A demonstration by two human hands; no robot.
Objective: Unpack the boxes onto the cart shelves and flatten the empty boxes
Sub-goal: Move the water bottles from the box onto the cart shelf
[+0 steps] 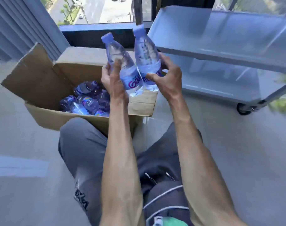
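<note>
My two clear water bottles (122,69) have blue caps and pink-lettered labels. The cardboard box (46,74) is plain brown, the cart shelves (220,46) pale grey, my trousers (83,152) grey.

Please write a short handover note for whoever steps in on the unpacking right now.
Left hand grips one water bottle; right hand grips a second water bottle. Both are held caps up above the open cardboard box, which sits on the floor left of the cart.
Done: these two bottles are out of the box.
Left: set them on a cart shelf; no bottles are visible on the parts of the shelves in view. Several more bottles lie in the box; unpack them, then flatten the box.
</note>
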